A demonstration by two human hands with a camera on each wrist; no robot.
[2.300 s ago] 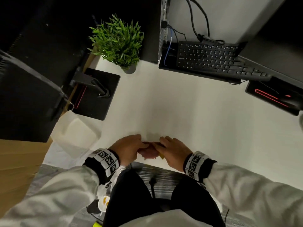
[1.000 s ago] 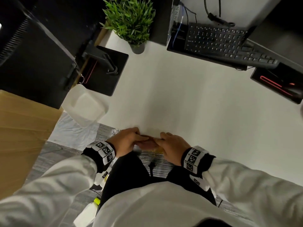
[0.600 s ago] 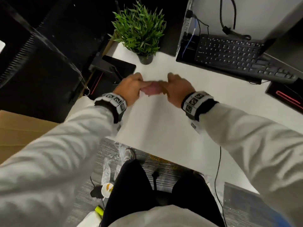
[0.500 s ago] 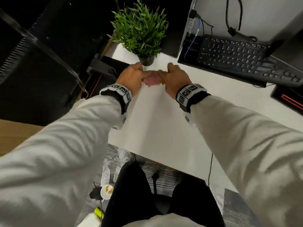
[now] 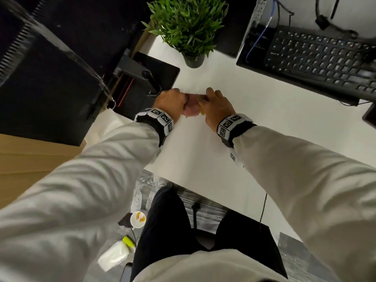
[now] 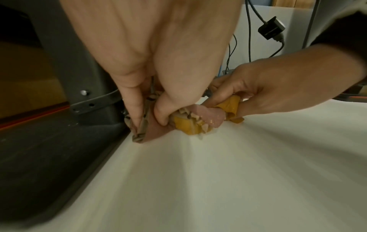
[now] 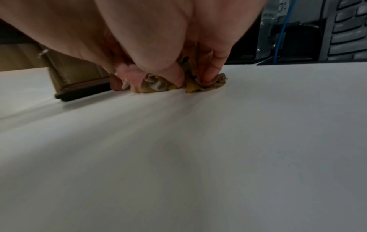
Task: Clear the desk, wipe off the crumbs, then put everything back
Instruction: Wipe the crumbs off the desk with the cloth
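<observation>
A bunched pink and yellow cloth [image 5: 192, 107] lies on the white desk [image 5: 254, 127] between both my hands. My left hand [image 5: 171, 101] pinches its left end, with curled fingers [image 6: 137, 109] pressing the cloth [image 6: 200, 117] down beside the black monitor base [image 5: 146, 82]. My right hand [image 5: 216, 105] grips the right end, where its fingertips [image 7: 210, 75] squeeze the folded cloth [image 7: 158, 86] against the desk [image 7: 198, 157]. The cloth's middle is mostly hidden in the head view.
A potted green plant [image 5: 186, 27] stands just beyond my hands. A black keyboard [image 5: 319, 60] leans at the far right beside a computer case with cables. A dark monitor [image 5: 46, 78] hangs at the left. On the floor sit a white cup [image 5: 138, 219] and a bottle [image 5: 115, 254].
Both hands have carried the cloth from the desk's near edge to its far side, and it now rests between the monitor base and the plant.
</observation>
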